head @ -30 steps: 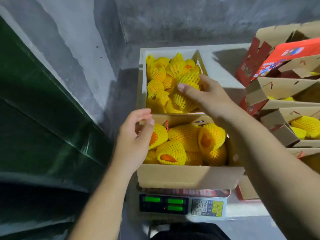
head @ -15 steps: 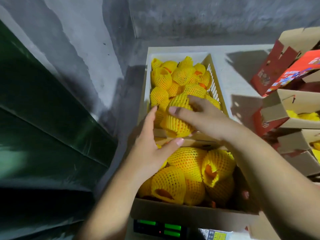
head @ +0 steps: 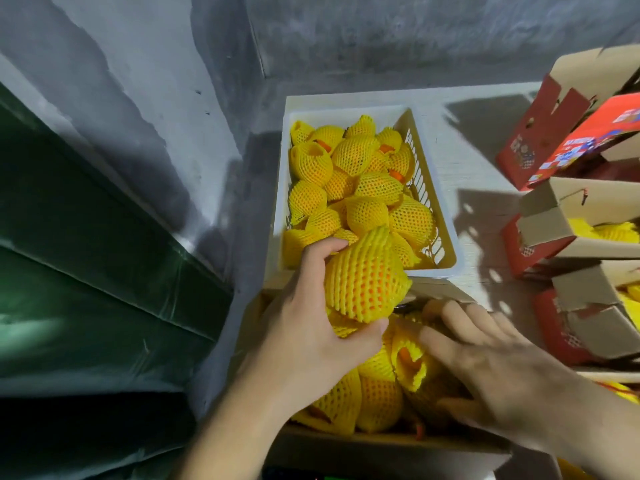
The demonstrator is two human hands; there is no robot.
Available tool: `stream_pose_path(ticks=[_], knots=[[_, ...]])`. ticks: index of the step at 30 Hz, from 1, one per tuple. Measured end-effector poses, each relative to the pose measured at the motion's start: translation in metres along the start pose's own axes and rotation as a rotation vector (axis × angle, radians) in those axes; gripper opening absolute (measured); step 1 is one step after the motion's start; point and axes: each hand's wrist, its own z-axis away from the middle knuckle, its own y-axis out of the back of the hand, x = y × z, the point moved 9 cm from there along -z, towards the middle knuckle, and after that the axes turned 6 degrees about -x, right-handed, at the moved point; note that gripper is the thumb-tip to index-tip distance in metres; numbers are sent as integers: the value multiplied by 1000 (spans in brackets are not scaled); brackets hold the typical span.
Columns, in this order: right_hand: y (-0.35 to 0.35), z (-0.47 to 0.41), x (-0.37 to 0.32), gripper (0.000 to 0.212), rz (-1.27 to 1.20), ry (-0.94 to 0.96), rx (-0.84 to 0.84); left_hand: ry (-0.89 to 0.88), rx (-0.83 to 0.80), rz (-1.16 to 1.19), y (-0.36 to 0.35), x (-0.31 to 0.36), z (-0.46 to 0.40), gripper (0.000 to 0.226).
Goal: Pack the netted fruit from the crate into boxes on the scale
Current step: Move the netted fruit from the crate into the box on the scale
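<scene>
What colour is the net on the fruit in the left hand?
Yellow foam mesh net, orange fruit showing through; head view.

Crate is set on the table, in the corner of the walls; netted fruit is piled in it. Cardboard box is placed directly before the crate, its far edge touching the crate's near rim; more netted fruit is packed in it. One netted fruit is held above the box's far left part by the left hand. The right hand is laid over the box's right side. Stacked open boxes are ranged to the right, some with fruit in them. A sheet is hung at left.
</scene>
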Motion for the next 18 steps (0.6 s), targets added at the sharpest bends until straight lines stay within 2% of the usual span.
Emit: stream_pose_path(ticks=[1, 4, 6, 9, 11, 14, 16, 18], knots=[[-6, -1, 0, 86, 63, 34, -17, 9, -9, -3, -1, 0, 0, 89], [-5, -9, 10, 84, -52, 11, -118, 96, -7, 29, 11, -6, -15, 85], [8, -13, 17, 79, -175, 19, -59, 140, 37, 36, 24, -14, -48, 81], [13, -21, 15, 73, -174, 26, -4, 127, 121, 16, 40, -29, -126, 87], [8, -22, 13, 75, -150, 19, -12, 177, 112, -43, 38, -49, -175, 92], [-1, -18, 20, 79, -188, -15, -41, 313, 6, -442, 20, -83, -210, 80], [-6, -15, 20, 79, -187, -11, -49, 239, -214, -760, -11, -89, -217, 72], [-11, -14, 19, 78, -165, -14, -50, 181, -428, -974, -42, -96, -215, 88]])
